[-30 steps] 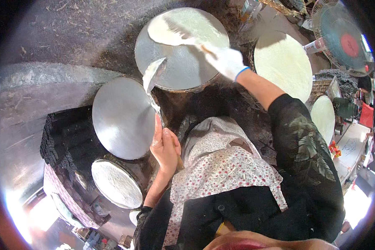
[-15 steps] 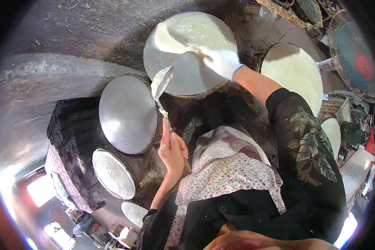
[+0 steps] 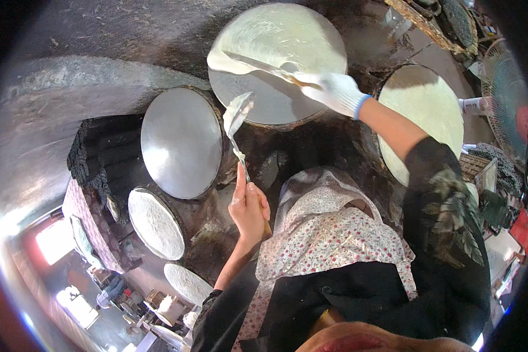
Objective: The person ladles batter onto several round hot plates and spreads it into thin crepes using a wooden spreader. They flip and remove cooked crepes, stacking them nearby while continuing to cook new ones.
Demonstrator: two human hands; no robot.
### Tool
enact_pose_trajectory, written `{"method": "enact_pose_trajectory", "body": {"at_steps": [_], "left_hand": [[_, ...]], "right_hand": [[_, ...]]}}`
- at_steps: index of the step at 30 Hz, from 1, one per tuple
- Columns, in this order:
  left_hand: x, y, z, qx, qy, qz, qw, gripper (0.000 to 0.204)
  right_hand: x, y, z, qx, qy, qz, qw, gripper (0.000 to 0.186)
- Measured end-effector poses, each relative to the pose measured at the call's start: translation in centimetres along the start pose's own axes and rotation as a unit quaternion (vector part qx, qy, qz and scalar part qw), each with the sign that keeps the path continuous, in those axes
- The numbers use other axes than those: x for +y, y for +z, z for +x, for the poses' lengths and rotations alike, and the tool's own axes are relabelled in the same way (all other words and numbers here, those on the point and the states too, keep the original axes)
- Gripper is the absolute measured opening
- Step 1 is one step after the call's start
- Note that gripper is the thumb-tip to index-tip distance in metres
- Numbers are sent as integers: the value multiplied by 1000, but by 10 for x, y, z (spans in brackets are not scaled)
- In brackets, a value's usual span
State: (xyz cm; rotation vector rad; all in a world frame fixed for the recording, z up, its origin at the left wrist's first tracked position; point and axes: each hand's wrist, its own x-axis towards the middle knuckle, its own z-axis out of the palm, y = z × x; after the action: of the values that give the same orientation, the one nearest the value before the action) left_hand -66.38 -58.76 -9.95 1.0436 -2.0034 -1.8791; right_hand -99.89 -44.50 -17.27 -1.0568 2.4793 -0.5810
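My left hand (image 3: pixel 249 211) is closed round the handle of a metal ladle (image 3: pixel 238 114), its index finger stretched along the shaft. Pale batter coats the ladle's bowl, which is raised near the close edge of a round griddle (image 3: pixel 249 97). In a white knit glove, my right hand (image 3: pixel 337 92) grips the wooden handle of a long, flat spreader (image 3: pixel 255 63). Its blade lies across that griddle, along the edge of a thin layer of batter (image 3: pixel 281 32). The batter covers the far part of the plate; the near part is bare grey metal.
To the left stand a bare griddle (image 3: pixel 182 144) and two round plates with white layers, the nearer one (image 3: pixel 155 223) by a dark ledge. A batter-covered griddle (image 3: pixel 422 111) is at right, under my right forearm's far side. A fan (image 3: pixel 504 100) stands beyond it.
The spreader has swung left across the griddle, and the batter now reaches over more of the plate. My right hand shifted right in the picture; the ladle stays raised in my left hand.
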Motion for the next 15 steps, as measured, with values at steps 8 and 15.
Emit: {"method": "enact_pose_trajectory", "body": {"at_steps": [8, 15], "left_hand": [[-4, 8, 9, 17, -38, -29, 999, 52], [7, -7, 39, 60, 3, 157, 986, 51]], "right_hand": [[5, -4, 33, 18, -10, 8, 1000, 38], [17, -21, 34, -27, 40, 34, 998, 42]]}}
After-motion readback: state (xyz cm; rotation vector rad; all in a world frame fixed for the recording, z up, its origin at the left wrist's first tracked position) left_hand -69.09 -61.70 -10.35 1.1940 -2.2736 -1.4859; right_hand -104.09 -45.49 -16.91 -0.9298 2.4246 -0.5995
